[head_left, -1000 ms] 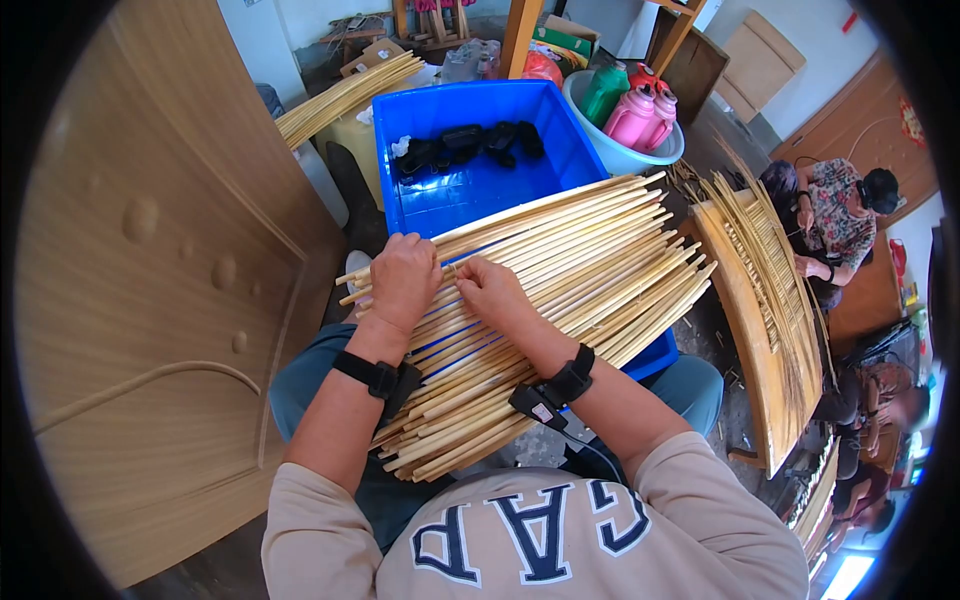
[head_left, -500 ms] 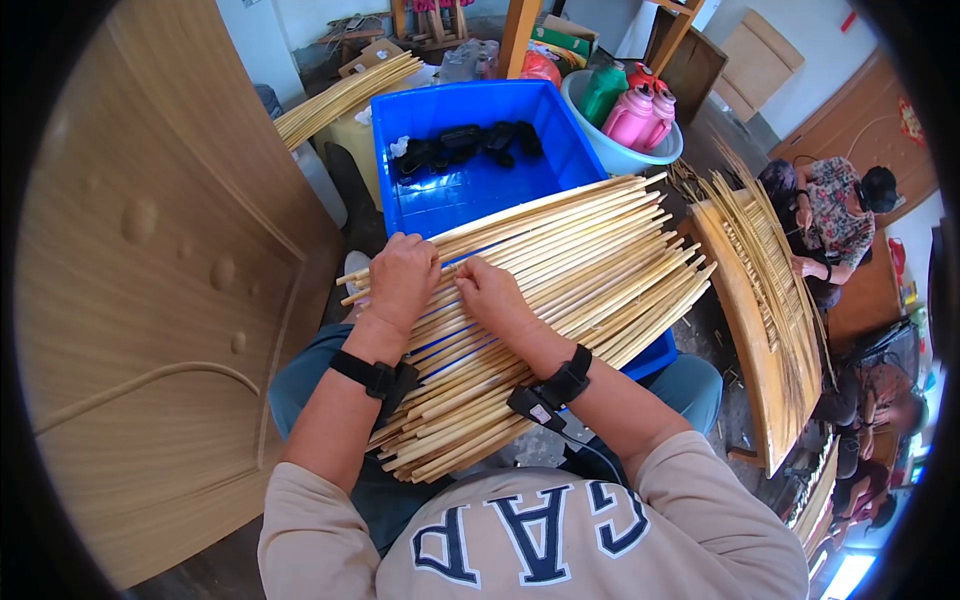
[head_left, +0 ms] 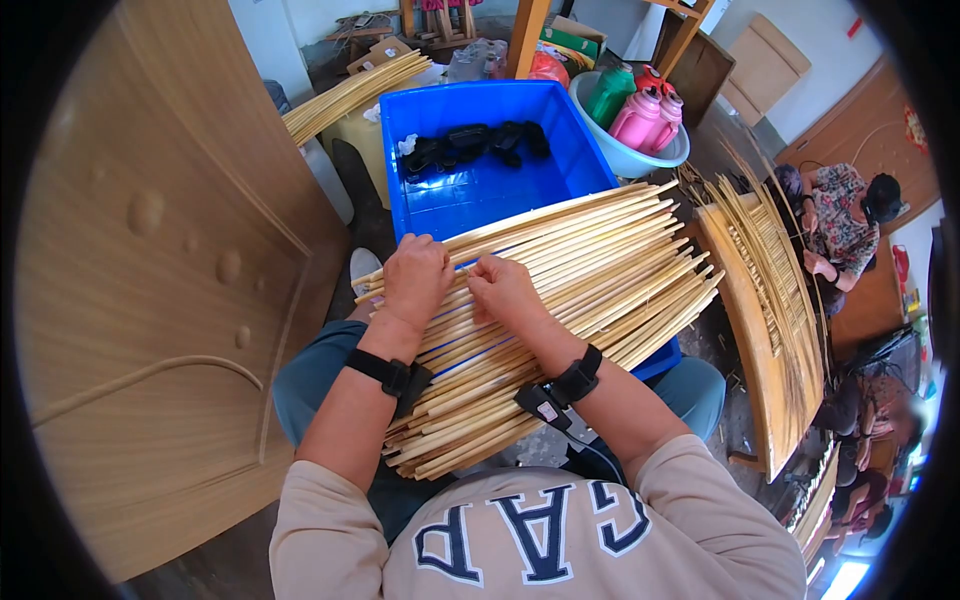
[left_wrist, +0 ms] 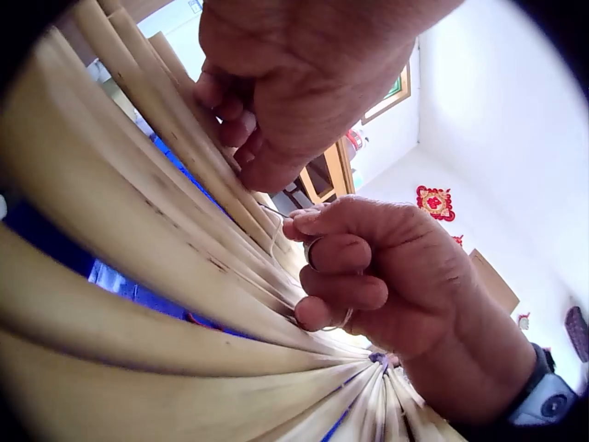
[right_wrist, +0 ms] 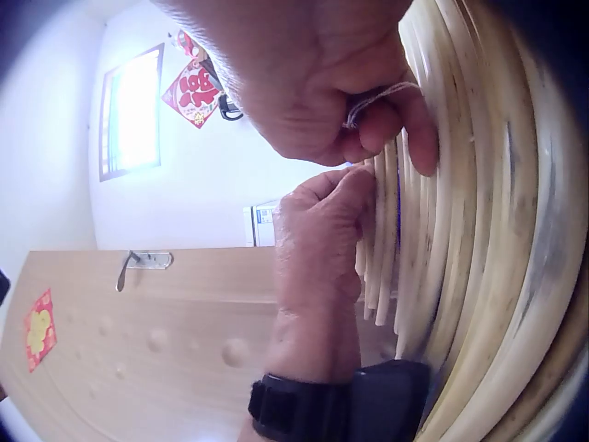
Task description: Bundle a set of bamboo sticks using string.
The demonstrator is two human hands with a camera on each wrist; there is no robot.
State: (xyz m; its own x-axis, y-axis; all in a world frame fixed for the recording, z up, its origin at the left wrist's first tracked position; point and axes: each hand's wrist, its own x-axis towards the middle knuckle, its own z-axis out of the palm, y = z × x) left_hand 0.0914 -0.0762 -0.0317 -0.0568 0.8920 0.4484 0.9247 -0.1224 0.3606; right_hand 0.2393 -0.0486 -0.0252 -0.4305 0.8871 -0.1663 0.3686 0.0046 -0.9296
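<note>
Pale peeled sticks [head_left: 570, 270] lie side by side across the person's lap, like a loose mat. Over the far edge of this row, the left hand [head_left: 417, 278] grips an outer stick [left_wrist: 175, 101] with curled fingers. Just to its right, the right hand [head_left: 505, 290] pinches a thin white string [right_wrist: 391, 90], which runs across its curled fingers in the right wrist view. From the left wrist view, the string hangs between the right fingertips and the outer sticks. Further along, a dark purple tie [left_wrist: 378, 360] crosses the sticks.
Behind the sticks stands a blue tub [head_left: 400, 200] with black items inside. A basin [head_left: 640, 167] of thermos flasks is beyond it. On the left is a wooden door [head_left: 170, 300]. To the right, a wooden bench [head_left: 735, 330] bears more sticks, with people seated past it.
The head view has shifted slightly, moving the scene a little to the right. The right hand has turned a little and drawn slightly away from the left hand, which keeps its place on the sticks.
</note>
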